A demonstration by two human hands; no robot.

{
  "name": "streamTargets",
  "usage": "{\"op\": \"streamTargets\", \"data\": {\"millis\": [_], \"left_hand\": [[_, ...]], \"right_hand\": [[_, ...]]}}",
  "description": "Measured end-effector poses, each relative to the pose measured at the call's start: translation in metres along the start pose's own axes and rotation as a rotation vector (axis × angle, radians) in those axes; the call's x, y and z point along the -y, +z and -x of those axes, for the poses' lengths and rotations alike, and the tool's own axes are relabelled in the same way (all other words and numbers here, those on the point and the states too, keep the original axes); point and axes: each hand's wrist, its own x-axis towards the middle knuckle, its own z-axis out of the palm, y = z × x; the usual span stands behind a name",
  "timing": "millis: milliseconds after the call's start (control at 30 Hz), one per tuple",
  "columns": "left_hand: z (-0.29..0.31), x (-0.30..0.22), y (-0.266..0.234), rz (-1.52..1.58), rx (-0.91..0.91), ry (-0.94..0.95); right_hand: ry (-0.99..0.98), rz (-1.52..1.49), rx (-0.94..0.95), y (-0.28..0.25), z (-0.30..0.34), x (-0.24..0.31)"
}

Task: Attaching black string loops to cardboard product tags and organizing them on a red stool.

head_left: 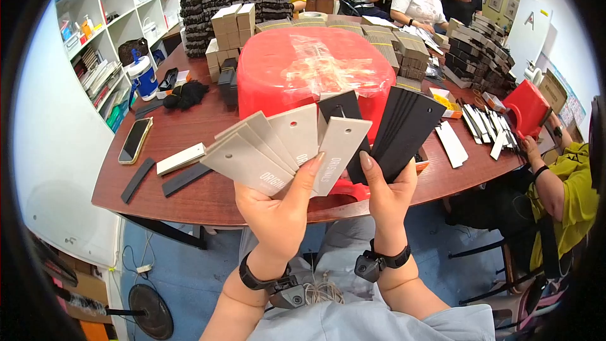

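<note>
My left hand (274, 221) is closed on a fan of pale grey hang tags (249, 151), each with a small punched hole near its upper end. Its thumb presses on the rightmost pale tag. My right hand (388, 205) grips a fan of black hang tags (404, 132) between thumb and fingers. Between the two fans stands another black tag (343, 106), partly behind the pale ones; which hand carries it I cannot tell. Both hands are raised in front of a red plastic stool or tub (271, 66), its top crossed with clear tape.
Stacked tag bundles (413, 53) and dark piles (271, 0) line the table's (221, 205) far side. A phone (136, 141) and loose strips (137, 180) lie at left. Scattered white tags (483, 127) lie at right, near a seated person in a yellow-green top (571, 189). Others work behind.
</note>
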Motion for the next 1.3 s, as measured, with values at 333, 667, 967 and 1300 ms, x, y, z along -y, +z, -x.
{"op": "streamTargets", "data": {"millis": [333, 667, 967, 1300], "left_hand": [[-0.008, 0.011, 0.004, 0.027, -0.03, -0.023], [-0.007, 0.008, -0.01, -0.007, -0.112, -0.05], [-0.002, 0.001, -0.019, -0.074, -0.13, 0.003], [0.001, 0.004, -0.008, -0.022, 0.074, -0.203]], "right_hand": [[-0.021, 0.007, -0.087, -0.007, -0.001, 0.0], [0.009, -0.067, 0.132, -0.017, 0.012, 0.016], [0.008, 0.084, 0.136, -0.014, 0.008, 0.005], [0.055, -0.014, 0.103, 0.005, -0.005, 0.006]]}}
